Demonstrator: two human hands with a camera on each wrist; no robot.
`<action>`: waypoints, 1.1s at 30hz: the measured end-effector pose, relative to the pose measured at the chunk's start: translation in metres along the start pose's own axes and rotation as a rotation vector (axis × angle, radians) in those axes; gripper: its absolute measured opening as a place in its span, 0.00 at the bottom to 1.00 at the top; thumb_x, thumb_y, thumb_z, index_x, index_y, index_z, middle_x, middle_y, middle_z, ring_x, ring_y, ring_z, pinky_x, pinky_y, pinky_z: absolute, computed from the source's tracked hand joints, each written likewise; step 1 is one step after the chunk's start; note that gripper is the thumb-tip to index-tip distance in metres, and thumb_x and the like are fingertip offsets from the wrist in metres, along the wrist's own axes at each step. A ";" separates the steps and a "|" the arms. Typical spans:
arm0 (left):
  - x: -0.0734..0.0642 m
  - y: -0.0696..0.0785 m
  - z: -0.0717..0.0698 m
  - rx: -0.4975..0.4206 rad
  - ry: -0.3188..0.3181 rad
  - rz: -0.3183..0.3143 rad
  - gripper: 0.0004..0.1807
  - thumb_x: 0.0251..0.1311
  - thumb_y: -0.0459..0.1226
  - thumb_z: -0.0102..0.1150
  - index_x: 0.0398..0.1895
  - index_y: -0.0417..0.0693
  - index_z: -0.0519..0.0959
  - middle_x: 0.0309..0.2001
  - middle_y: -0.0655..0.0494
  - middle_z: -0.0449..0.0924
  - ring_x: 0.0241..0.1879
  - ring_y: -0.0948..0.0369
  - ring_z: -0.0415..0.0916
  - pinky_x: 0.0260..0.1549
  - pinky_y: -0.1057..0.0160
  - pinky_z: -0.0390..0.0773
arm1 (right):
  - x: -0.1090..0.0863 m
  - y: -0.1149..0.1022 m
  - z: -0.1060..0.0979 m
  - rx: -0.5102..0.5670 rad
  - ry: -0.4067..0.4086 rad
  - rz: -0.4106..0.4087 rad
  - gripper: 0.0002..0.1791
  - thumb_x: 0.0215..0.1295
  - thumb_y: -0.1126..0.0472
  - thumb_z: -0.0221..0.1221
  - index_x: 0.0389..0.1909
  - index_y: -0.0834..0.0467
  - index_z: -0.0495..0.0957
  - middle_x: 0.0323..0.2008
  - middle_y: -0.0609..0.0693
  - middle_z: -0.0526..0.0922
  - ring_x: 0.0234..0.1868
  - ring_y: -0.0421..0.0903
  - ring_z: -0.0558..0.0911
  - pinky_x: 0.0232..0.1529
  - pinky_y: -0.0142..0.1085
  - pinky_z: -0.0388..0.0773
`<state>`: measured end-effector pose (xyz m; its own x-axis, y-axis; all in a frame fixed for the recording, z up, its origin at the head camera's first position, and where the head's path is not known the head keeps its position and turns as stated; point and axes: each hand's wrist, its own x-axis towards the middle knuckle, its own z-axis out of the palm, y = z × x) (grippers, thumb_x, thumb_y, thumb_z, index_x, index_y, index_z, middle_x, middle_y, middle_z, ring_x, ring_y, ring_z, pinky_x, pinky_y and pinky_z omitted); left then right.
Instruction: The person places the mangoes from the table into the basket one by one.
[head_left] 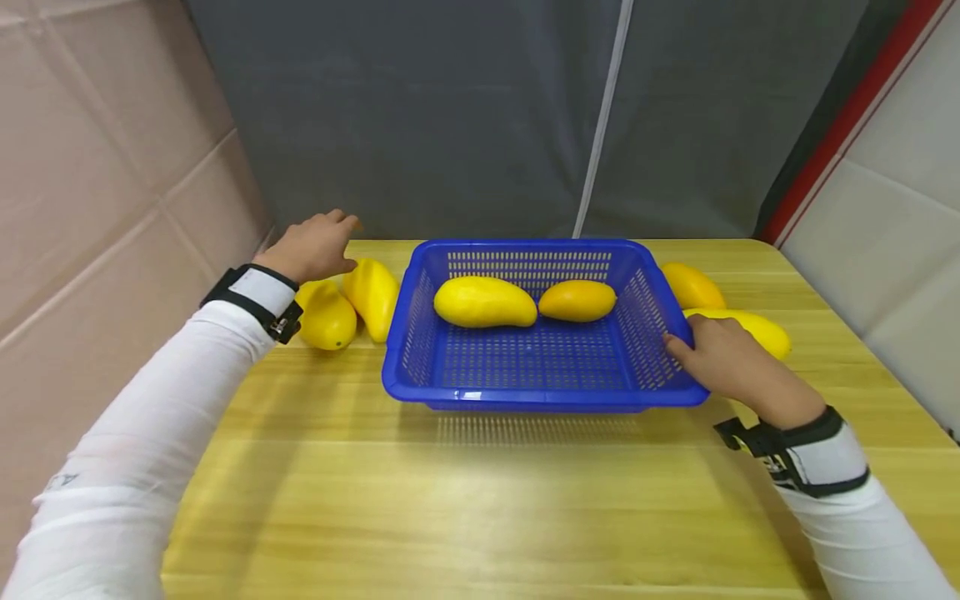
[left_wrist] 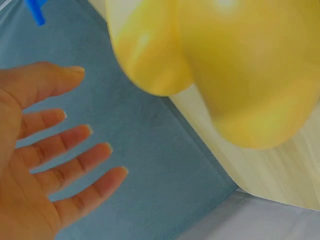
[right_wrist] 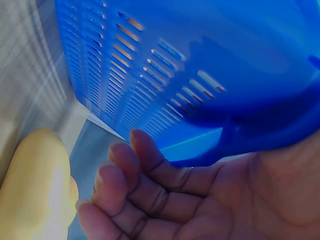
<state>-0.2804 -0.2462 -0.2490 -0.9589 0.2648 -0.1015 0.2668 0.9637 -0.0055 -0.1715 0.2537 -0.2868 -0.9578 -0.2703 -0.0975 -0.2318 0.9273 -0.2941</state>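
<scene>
A blue plastic basket (head_left: 540, 397) with slotted walls stands at the middle of the table, holding two yellow mangoes, a larger one (head_left: 483, 302) and a smaller one (head_left: 577, 301). At its right rim my right hand (head_left: 723, 360) grips the edge, thumb on the inner side; the right wrist view shows fingers (right_wrist: 150, 192) curled below the rim outside. My left hand (head_left: 311, 246) hovers over two mangoes left of the basket, one rounder (head_left: 327, 318), one longer (head_left: 372, 296). In the left wrist view its fingers (left_wrist: 75, 175) are spread and hold nothing.
Two more mangoes, one behind (head_left: 692, 286) and one nearer (head_left: 761, 332), lie right of the basket, the nearer partly hidden by my right hand. A grey curtain (head_left: 420, 125) hangs behind the wooden table (head_left: 450, 517). Pale sheets flank both sides.
</scene>
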 end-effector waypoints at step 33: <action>0.018 0.027 0.036 0.100 -0.147 0.232 0.34 0.46 0.26 0.68 0.61 0.47 0.72 0.59 0.39 0.66 0.58 0.42 0.61 0.54 0.41 0.68 | -0.001 0.000 0.000 0.000 0.003 0.003 0.22 0.71 0.56 0.49 0.41 0.76 0.70 0.21 0.53 0.75 0.22 0.47 0.75 0.24 0.40 0.74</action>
<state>-0.2872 -0.2165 -0.2872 -0.8486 0.4636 -0.2547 0.4928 0.8679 -0.0623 -0.1709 0.2538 -0.2868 -0.9591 -0.2668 -0.0950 -0.2290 0.9280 -0.2941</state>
